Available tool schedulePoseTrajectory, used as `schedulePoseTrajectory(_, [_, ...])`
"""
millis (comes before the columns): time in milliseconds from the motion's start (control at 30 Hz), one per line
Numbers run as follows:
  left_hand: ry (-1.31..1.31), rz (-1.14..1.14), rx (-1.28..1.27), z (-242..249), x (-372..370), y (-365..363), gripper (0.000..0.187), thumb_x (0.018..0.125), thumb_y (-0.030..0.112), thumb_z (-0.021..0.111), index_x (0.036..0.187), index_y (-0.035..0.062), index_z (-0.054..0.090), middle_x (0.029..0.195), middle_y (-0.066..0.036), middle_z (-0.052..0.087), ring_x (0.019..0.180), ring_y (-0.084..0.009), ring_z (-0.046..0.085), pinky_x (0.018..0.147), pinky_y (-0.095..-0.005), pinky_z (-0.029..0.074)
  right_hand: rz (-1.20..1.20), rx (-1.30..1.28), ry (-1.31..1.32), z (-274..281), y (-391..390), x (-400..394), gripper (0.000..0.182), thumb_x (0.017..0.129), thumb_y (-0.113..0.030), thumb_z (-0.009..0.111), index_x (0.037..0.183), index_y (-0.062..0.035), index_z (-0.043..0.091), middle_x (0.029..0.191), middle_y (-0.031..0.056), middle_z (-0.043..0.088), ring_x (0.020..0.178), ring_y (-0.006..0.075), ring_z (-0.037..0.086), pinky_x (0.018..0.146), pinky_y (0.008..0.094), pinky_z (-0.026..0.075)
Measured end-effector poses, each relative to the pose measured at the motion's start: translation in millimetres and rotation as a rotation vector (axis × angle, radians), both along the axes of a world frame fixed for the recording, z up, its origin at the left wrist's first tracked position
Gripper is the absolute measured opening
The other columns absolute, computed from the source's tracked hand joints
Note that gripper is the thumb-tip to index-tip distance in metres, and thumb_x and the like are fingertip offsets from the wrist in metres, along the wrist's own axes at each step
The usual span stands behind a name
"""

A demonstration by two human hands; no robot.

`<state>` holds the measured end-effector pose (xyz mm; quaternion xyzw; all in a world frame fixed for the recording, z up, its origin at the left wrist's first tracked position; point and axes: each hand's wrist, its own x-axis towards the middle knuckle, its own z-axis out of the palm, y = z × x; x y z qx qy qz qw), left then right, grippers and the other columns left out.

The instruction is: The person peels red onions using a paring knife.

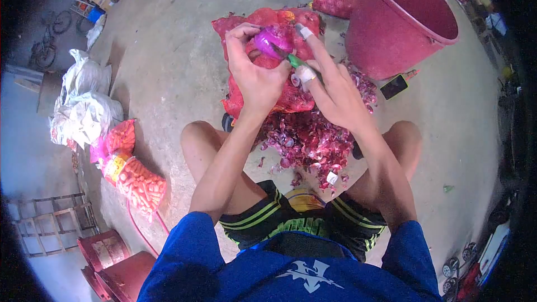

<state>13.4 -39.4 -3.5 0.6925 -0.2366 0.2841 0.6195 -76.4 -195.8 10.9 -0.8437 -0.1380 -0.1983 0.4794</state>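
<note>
My left hand (251,81) is closed around a shiny purple onion (269,40), held above the red mesh sacks. In my right hand (335,92) is a small knife with a green handle (296,62), its tip end against the onion. White tape wraps the thumb and a finger of my right hand, and that finger stretches past the onion. Beneath both hands lies a red mesh sack of onions (296,100). A heap of onion skins (313,140) spreads between my legs. The knife's blade is mostly hidden.
A large red tub (386,39) stands ahead on the right, with a phone (394,86) beside its base. Another red mesh sack (334,1) lies left of the tub. On the left are white sacks (86,100), a bag of carrots (137,182) and red containers (126,279).
</note>
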Motion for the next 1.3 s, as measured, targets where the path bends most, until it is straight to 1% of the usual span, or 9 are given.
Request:
schedulePoseTrajectory(200, [-0.011,0.030,0.002,-1,0,1,0.058,0.064,-0.002,0.083,0.114,0.0052,0.053,0.117,-0.012,0.057,0.111,-0.0264,0.062,0.091,-0.0383,0.054,-0.078,-0.005,0.020,1,13,-2,0.069,0.104,-0.016,0.060,0.166,-0.0078,0.029,0.080,0.0276,0.066,0.078,0.0505,0.067,0.073,0.0591,0.050])
schedulePoseTrajectory(367, [-0.273,0.253,0.270,1,7,7,0.055,0.058,-0.002,0.081,0.106,0.0055,0.055,0.109,-0.015,0.057,0.107,-0.0360,0.058,0.097,-0.0448,0.049,-0.089,0.112,0.087,2,27,-1,0.066,0.104,-0.012,0.058,0.164,-0.0060,0.032,0.087,0.0288,0.069,0.082,0.0502,0.068,0.074,0.0580,0.051])
schedulePoseTrajectory(733, [0.043,0.128,0.070,-2,9,-4,0.062,0.062,0.001,0.088,0.113,0.0044,0.053,0.114,-0.011,0.056,0.104,-0.0260,0.061,0.093,-0.0392,0.052,-0.254,-0.029,-0.178,-7,14,16,0.054,0.102,-0.006,0.060,0.154,-0.0168,0.056,0.105,0.0247,0.074,0.090,0.0411,0.074,0.077,0.0455,0.059])
schedulePoseTrajectory(800, [0.092,0.077,-0.020,-2,11,0,0.064,0.064,0.003,0.091,0.115,0.0044,0.052,0.115,-0.009,0.057,0.103,-0.0227,0.061,0.092,-0.0377,0.053,-0.341,0.134,-0.097,0,-7,21,0.053,0.106,-0.005,0.054,0.159,-0.0090,0.051,0.097,0.0066,0.074,0.069,0.0160,0.059,0.068,0.0312,0.051])
schedulePoseTrajectory(867, [0.213,-0.050,-0.121,0,11,10,0.065,0.071,0.003,0.094,0.119,0.0048,0.051,0.118,-0.006,0.057,0.106,-0.0179,0.062,0.092,-0.0348,0.055,-0.372,0.199,-0.102,7,-26,20,0.052,0.108,-0.009,0.050,0.160,-0.0098,0.049,0.091,-0.0019,0.068,0.075,0.0065,0.054,0.067,0.0257,0.048])
schedulePoseTrajectory(933, [0.285,-0.149,-0.210,5,8,15,0.069,0.074,0.001,0.093,0.127,0.0049,0.050,0.124,-0.007,0.057,0.111,-0.0187,0.063,0.096,-0.0349,0.055,-0.393,0.191,-0.154,-2,-44,25,0.055,0.108,-0.011,0.048,0.163,-0.0100,0.045,0.084,-0.0004,0.065,0.075,0.0088,0.057,0.070,0.0261,0.049])
schedulePoseTrajectory(1033, [0.383,-0.288,-0.296,8,5,22,0.071,0.077,-0.004,0.090,0.134,0.0053,0.049,0.129,-0.008,0.057,0.117,-0.0193,0.064,0.102,-0.0357,0.056,-0.234,0.088,0.150,-5,-52,21,0.057,0.108,-0.016,0.052,0.163,-0.0081,0.039,0.085,0.0165,0.071,0.076,0.0258,0.070,0.079,0.0369,0.056])
schedulePoseTrajectory(1167, [0.467,-0.465,-0.396,15,1,26,0.074,0.077,-0.010,0.086,0.138,0.0069,0.049,0.131,-0.008,0.059,0.121,-0.0199,0.064,0.106,-0.0378,0.057,-0.001,0.090,0.032,2,-39,15,0.068,0.105,-0.017,0.058,0.167,-0.0089,0.031,0.084,0.0203,0.071,0.079,0.0426,0.070,0.078,0.0426,0.055])
schedulePoseTrajectory(1300, [0.443,-0.539,-0.382,13,0,29,0.075,0.076,-0.014,0.084,0.139,0.0076,0.048,0.134,-0.009,0.058,0.123,-0.0204,0.063,0.106,-0.0378,0.057,0.057,-0.023,-0.069,-1,-27,12,0.072,0.101,-0.014,0.064,0.166,-0.0084,0.032,0.087,0.0217,0.069,0.076,0.0468,0.067,0.073,0.0506,0.051])
